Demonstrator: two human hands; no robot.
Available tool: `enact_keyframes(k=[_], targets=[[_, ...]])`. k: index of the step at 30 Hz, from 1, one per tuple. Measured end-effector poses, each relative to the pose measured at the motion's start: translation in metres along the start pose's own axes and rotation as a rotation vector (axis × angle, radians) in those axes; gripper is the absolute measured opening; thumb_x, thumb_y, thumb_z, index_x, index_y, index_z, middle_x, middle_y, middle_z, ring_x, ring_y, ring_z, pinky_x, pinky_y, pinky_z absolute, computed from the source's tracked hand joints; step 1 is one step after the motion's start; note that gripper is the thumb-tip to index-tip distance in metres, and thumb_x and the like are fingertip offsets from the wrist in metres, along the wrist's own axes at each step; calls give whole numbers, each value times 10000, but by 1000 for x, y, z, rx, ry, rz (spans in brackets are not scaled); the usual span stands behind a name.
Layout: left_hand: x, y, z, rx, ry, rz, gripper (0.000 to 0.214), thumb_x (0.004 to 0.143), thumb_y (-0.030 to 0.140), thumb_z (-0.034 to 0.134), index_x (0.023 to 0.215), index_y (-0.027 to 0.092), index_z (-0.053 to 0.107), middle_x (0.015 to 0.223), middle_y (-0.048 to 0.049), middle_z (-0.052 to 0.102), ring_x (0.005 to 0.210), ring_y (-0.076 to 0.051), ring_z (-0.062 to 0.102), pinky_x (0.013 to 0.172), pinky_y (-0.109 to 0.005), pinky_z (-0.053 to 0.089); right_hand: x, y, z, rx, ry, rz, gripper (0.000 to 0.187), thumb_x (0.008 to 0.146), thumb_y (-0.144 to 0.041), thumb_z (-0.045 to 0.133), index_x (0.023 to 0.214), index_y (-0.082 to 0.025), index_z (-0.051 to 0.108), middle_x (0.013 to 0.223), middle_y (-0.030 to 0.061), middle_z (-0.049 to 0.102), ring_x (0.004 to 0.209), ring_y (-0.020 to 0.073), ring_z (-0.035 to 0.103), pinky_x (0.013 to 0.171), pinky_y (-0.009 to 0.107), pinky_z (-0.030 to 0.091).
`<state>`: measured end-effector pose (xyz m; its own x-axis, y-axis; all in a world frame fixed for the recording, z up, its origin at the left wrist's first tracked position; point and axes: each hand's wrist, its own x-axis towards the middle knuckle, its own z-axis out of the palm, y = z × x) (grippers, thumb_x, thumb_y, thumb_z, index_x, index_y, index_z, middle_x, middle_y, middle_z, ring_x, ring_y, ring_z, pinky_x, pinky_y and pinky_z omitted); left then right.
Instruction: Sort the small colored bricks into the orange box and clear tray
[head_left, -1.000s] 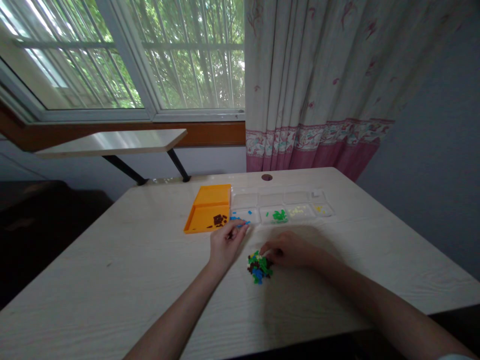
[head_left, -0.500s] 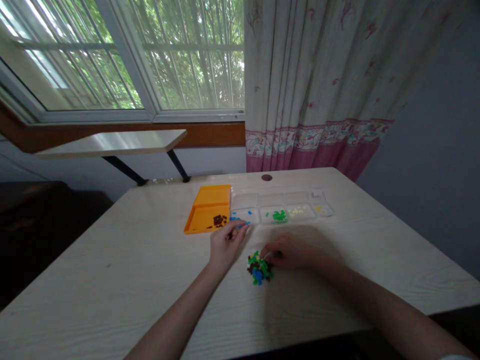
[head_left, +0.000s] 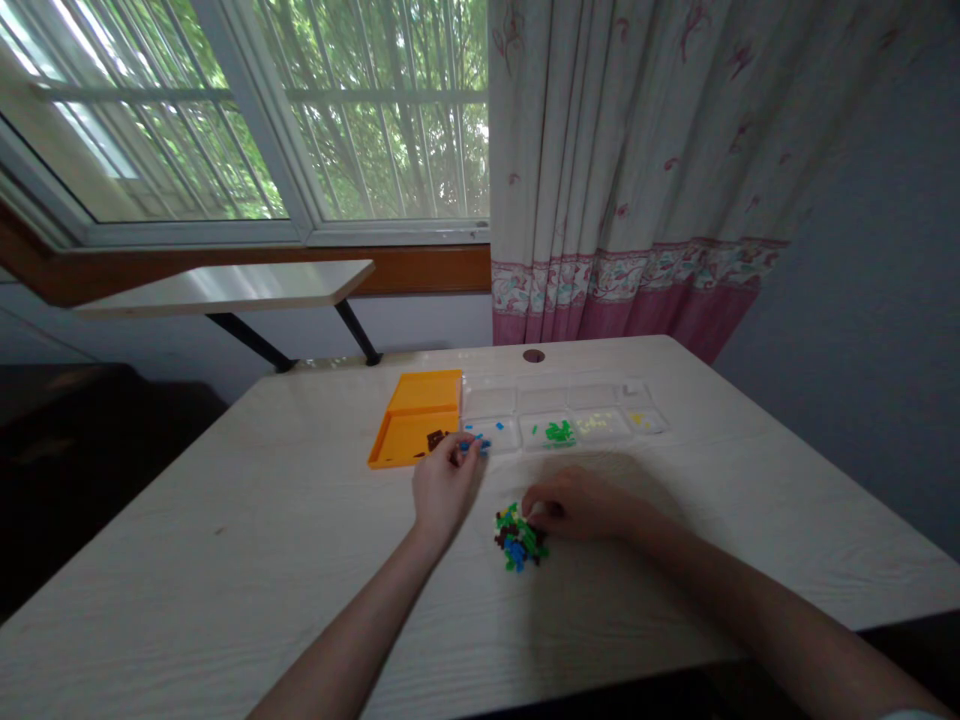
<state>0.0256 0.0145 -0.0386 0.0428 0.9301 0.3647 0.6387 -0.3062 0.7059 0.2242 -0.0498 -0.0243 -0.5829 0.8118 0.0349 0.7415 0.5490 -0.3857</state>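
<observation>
My left hand (head_left: 444,487) is at the front edge of the blue pieces' compartment, beside the orange box. Its thumb and fingers are pinched together, close to small blue building bricks (head_left: 484,445); whether one is between the fingertips is too small to see. My right hand (head_left: 574,503) is at the back right edge of a mixed pile of tiny bricks (head_left: 517,543) in green, brown, blue and yellow. Its fingers are curled and closed against the pile, hiding whatever they grip. Brown bricks (head_left: 436,438) lie in the orange box (head_left: 401,425), partly behind my left hand.
A clear compartment tray (head_left: 541,400) extends right from the orange box, with green bricks (head_left: 559,432), pale yellow bricks (head_left: 596,422) and yellow bricks (head_left: 638,419) in separate compartments. A raised shelf (head_left: 247,285) stands at the table's back left, and a curtain (head_left: 600,200) hangs behind.
My left hand has shifted slightly left, toward the orange box, and its fingers have curled in more. My right hand stays at the pile, almost unmoved.
</observation>
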Motion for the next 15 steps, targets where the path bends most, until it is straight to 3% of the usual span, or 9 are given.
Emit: enact_keyframes(k=[5,9,15], targets=[[4,-2,-1,93,-18,-71,256,762,389,520,885,203,645,540,31,497,497,-107,454,469,-190,285,0,0,1,-6,5,-16,212,801,-225,493,929,-287,650,749,-30,684,663,130,610,620,216,389],[4,-4,2,-17,-49,13,263,780,362,503,908,171,632,507,46,444,473,-95,428,475,-184,304,1,1,3,10,14,16,190,819,-245,485,930,-264,638,737,-25,677,649,126,600,608,212,385],[-7,2,5,-85,-383,285,230,799,323,486,827,171,655,471,57,413,441,-73,392,463,-173,287,3,2,3,22,105,132,199,860,-273,441,975,-214,592,689,-11,643,614,117,573,586,208,364]])
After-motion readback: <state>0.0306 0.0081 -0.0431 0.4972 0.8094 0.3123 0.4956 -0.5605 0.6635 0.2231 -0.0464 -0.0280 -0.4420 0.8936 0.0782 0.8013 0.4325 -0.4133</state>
